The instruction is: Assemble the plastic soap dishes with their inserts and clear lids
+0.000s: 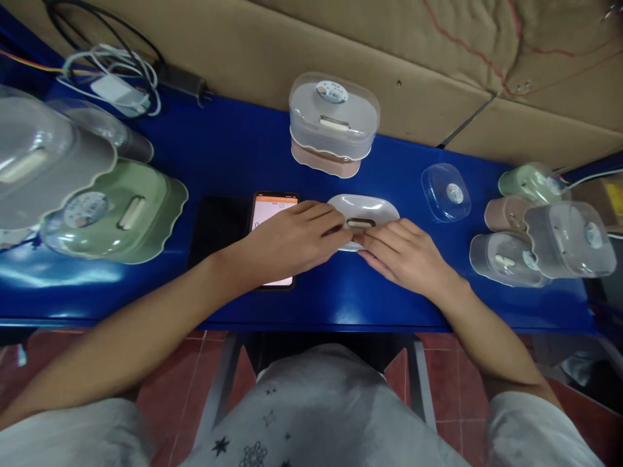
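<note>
A small pale oval lid (365, 205) with a cream handle in a dark slot lies on the blue table, in front of me. My left hand (304, 237) is at its left side, fingers bent together near the handle's end. My right hand (402, 253) is at its lower right, fingertips pinched at the near rim and almost meeting the left ones. Whatever the fingertips hold is too small and hidden to name. Under my left wrist lies a lit phone (273, 202), partly covered.
Behind stands a grey box with a clear cover (333, 113). Grey boxes (53, 155) and a green box (131, 217) crowd the left, cables (117, 91) behind them. At right are a clear lid (446, 192) and several small boxes (569, 240).
</note>
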A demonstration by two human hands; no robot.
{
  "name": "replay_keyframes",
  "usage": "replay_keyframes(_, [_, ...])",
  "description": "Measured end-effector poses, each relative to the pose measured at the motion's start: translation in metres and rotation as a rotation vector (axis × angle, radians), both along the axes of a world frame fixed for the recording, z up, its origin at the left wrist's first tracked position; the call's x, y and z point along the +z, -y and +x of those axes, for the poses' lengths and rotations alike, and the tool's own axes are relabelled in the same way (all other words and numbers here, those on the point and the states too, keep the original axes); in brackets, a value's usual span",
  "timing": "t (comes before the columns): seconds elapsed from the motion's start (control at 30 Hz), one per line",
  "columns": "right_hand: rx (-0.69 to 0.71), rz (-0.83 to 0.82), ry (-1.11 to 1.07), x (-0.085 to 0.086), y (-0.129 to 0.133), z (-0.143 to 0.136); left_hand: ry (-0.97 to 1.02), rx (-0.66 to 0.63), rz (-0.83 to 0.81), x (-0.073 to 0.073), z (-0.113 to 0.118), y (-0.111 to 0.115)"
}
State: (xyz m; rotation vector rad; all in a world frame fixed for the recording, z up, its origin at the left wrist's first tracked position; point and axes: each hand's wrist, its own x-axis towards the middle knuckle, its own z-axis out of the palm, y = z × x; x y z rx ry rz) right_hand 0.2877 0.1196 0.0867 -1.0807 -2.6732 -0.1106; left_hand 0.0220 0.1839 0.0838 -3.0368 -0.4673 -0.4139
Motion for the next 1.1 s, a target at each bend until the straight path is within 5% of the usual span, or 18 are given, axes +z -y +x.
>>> replay_keyframes(0.57, [0.053,0.131,-0.029,-0.019,-0.005,-0.009,-0.064,0.053,0.102,0.002,0.002,0.002])
replay_keyframes(0.77, [-0.002,-0.076,-0.121,-0.011,-0.01,0.006,-0.078,0.038,0.081,0.003,-0.003,-0.002])
replay_keyframes(0.83, [-0.192,-0.078,-0.157,-0.002,-0.014,0.025,-0.08,0.036,0.055,0.003,-0.004,-0.004])
replay_keyframes(1.0, [-0.996,0.013,-0.095,0.008,-0.028,0.082,-0.067,0.029,0.001,0.003,-0.004,-0.004])
replay_keyframes(1.1, [-1.201,-0.101,-0.063,-0.002,-0.035,0.101,-0.038,0.034,-0.026,0.003,-0.003,-0.004])
